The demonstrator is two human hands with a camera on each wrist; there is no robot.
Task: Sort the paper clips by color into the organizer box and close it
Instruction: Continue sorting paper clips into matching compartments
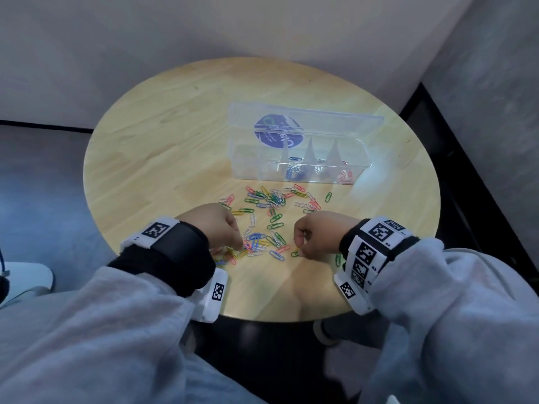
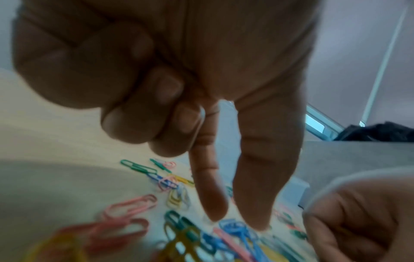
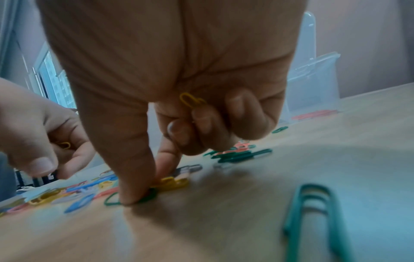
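Note:
Mixed coloured paper clips (image 1: pixel 269 217) lie scattered on the round wooden table (image 1: pixel 163 147) in front of the clear organizer box (image 1: pixel 300 163), whose lid stands open. Blue clips (image 1: pixel 294 173) and red clips (image 1: pixel 345 177) sit in separate compartments. My left hand (image 1: pixel 237 243) hovers over the near pile, index and thumb (image 2: pixel 257 203) pointing down, other fingers curled round a yellow clip (image 3: pixel 65 145). My right hand (image 3: pixel 147 187) keeps a yellow clip (image 3: pixel 190 100) tucked in its curled fingers. Its thumb and index press down on a yellow clip (image 3: pixel 171 183) and a green clip (image 3: pixel 112 199).
A lone green clip (image 3: pixel 318 212) lies near my right wrist, close to the table's near edge. The box's purple round label (image 1: pixel 278 131) shows through the lid. Walls close in behind and to the right of the table; dark floor lies to the left.

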